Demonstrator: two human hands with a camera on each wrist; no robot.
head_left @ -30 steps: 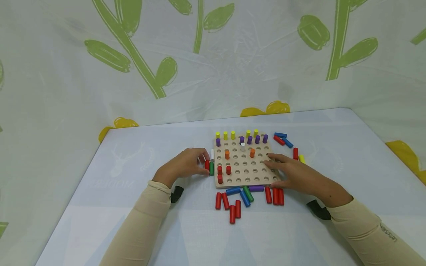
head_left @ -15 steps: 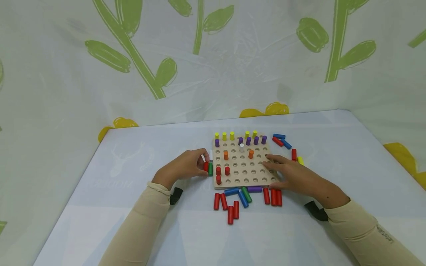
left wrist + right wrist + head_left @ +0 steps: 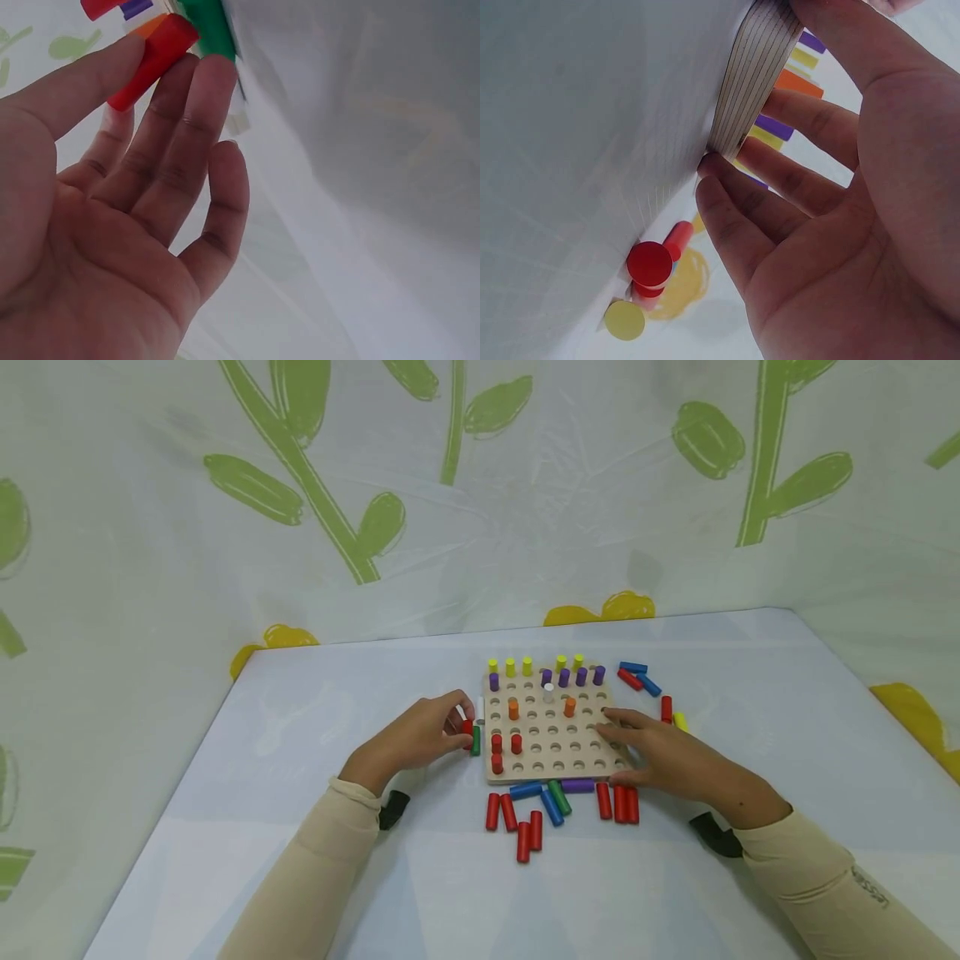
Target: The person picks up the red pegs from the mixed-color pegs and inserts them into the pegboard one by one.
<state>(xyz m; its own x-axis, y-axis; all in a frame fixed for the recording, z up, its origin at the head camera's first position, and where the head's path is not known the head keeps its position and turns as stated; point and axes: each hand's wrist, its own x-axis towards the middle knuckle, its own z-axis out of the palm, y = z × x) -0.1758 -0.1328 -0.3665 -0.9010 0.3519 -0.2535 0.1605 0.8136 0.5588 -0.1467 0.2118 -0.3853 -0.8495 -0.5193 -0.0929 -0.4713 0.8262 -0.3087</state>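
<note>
My left hand [image 3: 423, 731] pinches a red peg [image 3: 159, 58] between thumb and fingertips, tilted in the left wrist view. Right beside it, along the board's left side, lies a green peg [image 3: 476, 741]. The wooden pegboard [image 3: 551, 768] carries upright yellow, purple, orange, red and one white peg [image 3: 549, 692]. At the board's right edge rests my right hand [image 3: 667, 758], fingers spread over the near corner and side. In the right wrist view its thumb and fingertips touch the board's layered edge [image 3: 756, 67].
Several loose pegs lie in front of the board, among them a blue peg [image 3: 552, 807] and a purple peg [image 3: 577, 786]. More lie to its right, including a yellow peg [image 3: 680, 721]. A white peg [image 3: 481, 708] is by the left edge.
My left hand has taken hold of the red peg and shifted it a little away from its place beside the green one. The right hand stays at the board.
</note>
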